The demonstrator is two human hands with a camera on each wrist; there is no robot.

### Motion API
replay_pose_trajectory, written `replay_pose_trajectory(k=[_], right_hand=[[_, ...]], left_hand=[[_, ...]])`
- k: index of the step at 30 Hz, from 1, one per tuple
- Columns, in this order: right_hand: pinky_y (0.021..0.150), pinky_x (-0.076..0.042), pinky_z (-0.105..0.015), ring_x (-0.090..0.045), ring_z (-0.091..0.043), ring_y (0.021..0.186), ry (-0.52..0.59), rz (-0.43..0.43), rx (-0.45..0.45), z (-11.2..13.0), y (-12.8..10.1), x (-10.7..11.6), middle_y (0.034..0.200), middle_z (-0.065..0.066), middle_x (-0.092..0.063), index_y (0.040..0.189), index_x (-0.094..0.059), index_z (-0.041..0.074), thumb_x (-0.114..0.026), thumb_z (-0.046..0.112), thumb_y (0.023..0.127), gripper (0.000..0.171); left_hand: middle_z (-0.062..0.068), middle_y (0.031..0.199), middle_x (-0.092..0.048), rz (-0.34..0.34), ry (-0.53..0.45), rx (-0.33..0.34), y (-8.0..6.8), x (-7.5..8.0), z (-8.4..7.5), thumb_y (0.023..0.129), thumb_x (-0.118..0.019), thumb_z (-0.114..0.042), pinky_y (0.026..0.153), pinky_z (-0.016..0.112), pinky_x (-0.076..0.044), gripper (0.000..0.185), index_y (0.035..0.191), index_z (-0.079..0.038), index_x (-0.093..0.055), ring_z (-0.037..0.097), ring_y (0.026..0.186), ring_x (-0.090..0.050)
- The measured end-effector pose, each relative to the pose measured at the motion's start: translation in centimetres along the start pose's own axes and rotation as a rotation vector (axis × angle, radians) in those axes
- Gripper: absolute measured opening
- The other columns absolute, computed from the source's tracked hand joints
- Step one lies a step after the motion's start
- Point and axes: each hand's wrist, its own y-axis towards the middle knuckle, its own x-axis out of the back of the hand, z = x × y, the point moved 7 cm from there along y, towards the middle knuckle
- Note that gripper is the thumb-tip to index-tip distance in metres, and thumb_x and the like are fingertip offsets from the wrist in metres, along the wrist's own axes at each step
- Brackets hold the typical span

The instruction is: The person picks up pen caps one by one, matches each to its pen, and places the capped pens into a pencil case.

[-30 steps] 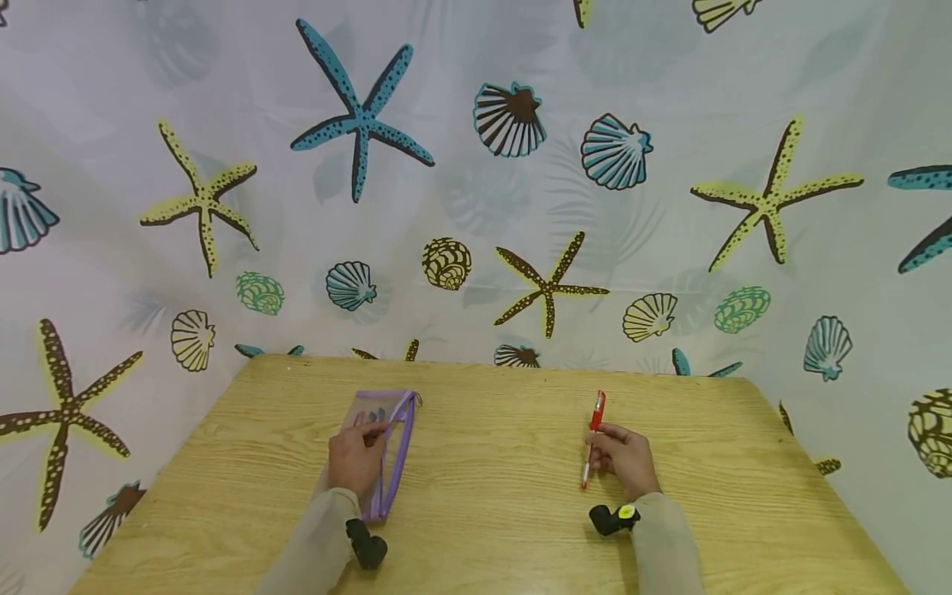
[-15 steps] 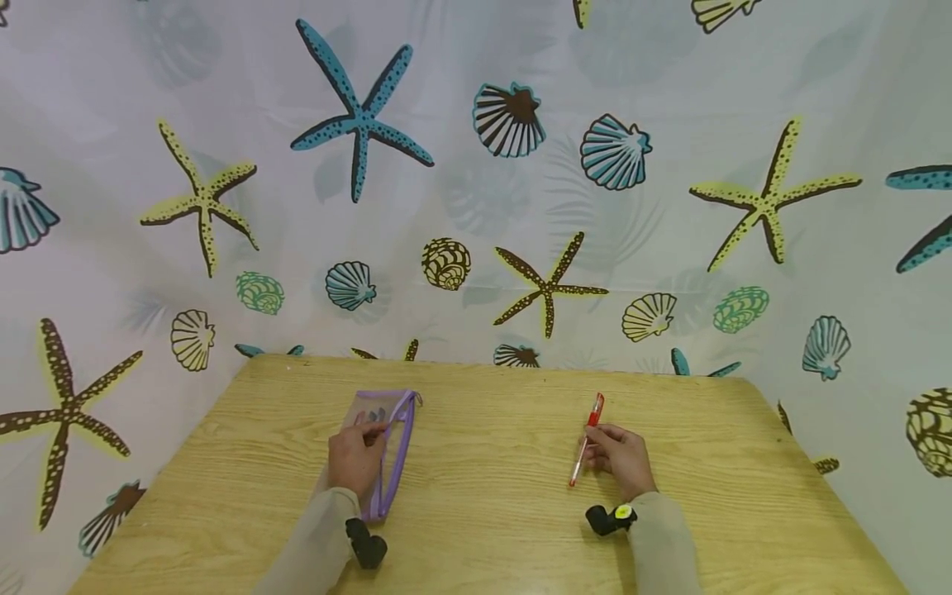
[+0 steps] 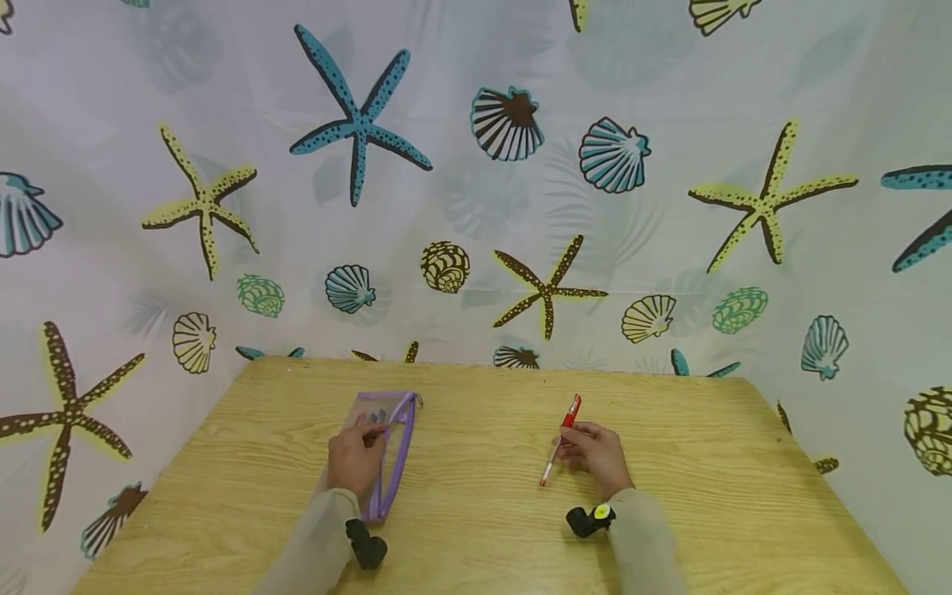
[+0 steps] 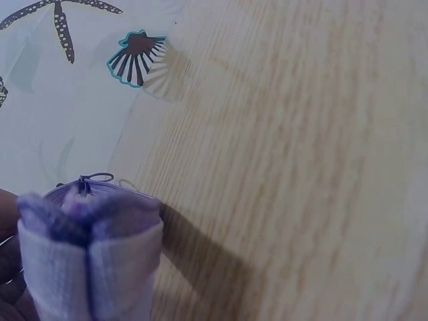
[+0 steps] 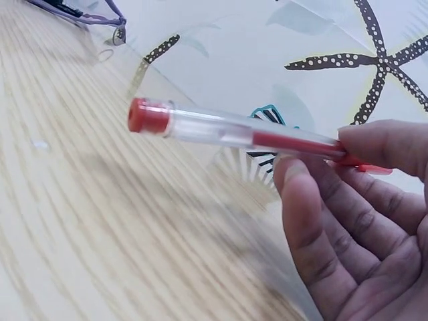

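Grip, right hand: right hand (image 3: 595, 456) pinches a red pen (image 3: 560, 439) between thumb and fingertips (image 5: 374, 144), clamped on the barrel near its clip end, with the other fingers loosely curled below
Grip, left hand: left hand (image 3: 355, 459) lies on a purple mesh pencil case (image 3: 392, 446), its fingers curled over the case's open edge and holding it against the table
Pen: clear barrel with a red core and a red cap at the free end (image 5: 148, 116); it is lifted off the wood, tilted, with its far end toward the curtain and its near end lower
Pencil case: flat on the left half of the table, long side running away from the person, zipper pull (image 4: 93, 178) at the far end; something dark shows through the mesh
Spacing: pen and case well apart, bare wood between them
Table: pale wood grain table (image 3: 483, 529) under both hands
Backdrop: curtain (image 3: 476, 182) printed with starfish and shells hangs behind and beside the table
Wrists: a small black camera (image 3: 589, 520) is strapped at each sleeve cuff
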Motion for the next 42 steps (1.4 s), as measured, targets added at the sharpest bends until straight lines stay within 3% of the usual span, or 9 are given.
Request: replay_pose_trajectory(k=[5, 11, 20, 26, 31, 42], right_hand=[[0.061, -0.056, -0.03, -0.068, -0.018, 0.069, 0.005, 0.043, 0.006, -0.4, 0.1, -1.7, 0.083, -0.012, -0.071, 0.114, -0.059, -0.015, -0.066, 0.01, 0.091, 0.035], [0.063, -0.057, -0.033, -0.068, -0.019, 0.067, 0.047, 0.114, 0.019, -0.9, 0.4, -4.2, 0.079, -0.012, -0.069, 0.112, -0.057, -0.018, -0.066, 0.007, 0.09, 0.035], [0.062, -0.057, -0.032, -0.069, -0.018, 0.066, 0.036, 0.211, 0.017, -1.5, 0.4, -8.2, 0.08, -0.011, -0.07, 0.11, -0.059, -0.016, -0.068, 0.009, 0.089, 0.034], [0.063, -0.057, -0.034, -0.069, -0.019, 0.067, 0.029, 0.28, 0.034, -1.4, 0.1, -10.8, 0.085, -0.019, -0.07, 0.111, -0.057, -0.02, -0.064, 0.005, 0.091, 0.033], [0.06, -0.057, -0.032, -0.069, -0.017, 0.065, 0.026, 0.307, 0.046, -1.8, 0.3, -12.4, 0.089, -0.024, -0.069, 0.108, -0.059, -0.018, -0.065, 0.005, 0.091, 0.029], [0.058, -0.057, -0.032, -0.068, -0.015, 0.063, -0.033, 0.342, 0.04, -1.7, 0.1, -15.8, 0.083, -0.017, -0.071, 0.102, -0.064, -0.013, -0.067, 0.005, 0.089, 0.023]], left_hand=[[0.012, 0.083, -0.071, 0.003, 0.004, 0.018, 0.0, 0.0, 0.0, 0.083, -0.063, 0.003, 0.063, 0.028, -0.05, 0.018, 0.098, 0.003, -0.074, 0.02, 0.074, -0.065], [0.013, 0.088, -0.071, 0.037, -0.017, 0.044, -0.3, -0.1, 0.0, 0.087, -0.062, 0.0, 0.068, 0.036, -0.052, 0.018, 0.102, 0.003, -0.073, 0.023, 0.08, -0.066], [0.013, 0.089, -0.07, 0.047, -0.016, 0.058, -0.3, -0.1, 0.0, 0.088, -0.063, 0.0, 0.068, 0.036, -0.053, 0.018, 0.103, 0.002, -0.073, 0.023, 0.081, -0.065], [0.013, 0.088, -0.071, 0.037, -0.021, 0.042, -0.3, 0.0, 0.1, 0.087, -0.062, 0.0, 0.067, 0.034, -0.052, 0.02, 0.103, 0.003, -0.073, 0.023, 0.08, -0.066], [0.012, 0.086, -0.071, 0.028, -0.007, 0.036, -0.2, -0.1, 0.2, 0.086, -0.063, 0.0, 0.065, 0.031, -0.05, 0.019, 0.101, 0.002, -0.074, 0.021, 0.078, -0.066], [0.013, 0.087, -0.071, 0.02, 0.005, 0.023, -0.2, -0.1, 0.1, 0.085, -0.063, 0.0, 0.066, 0.033, -0.051, 0.018, 0.099, 0.003, -0.074, 0.022, 0.078, -0.066]])
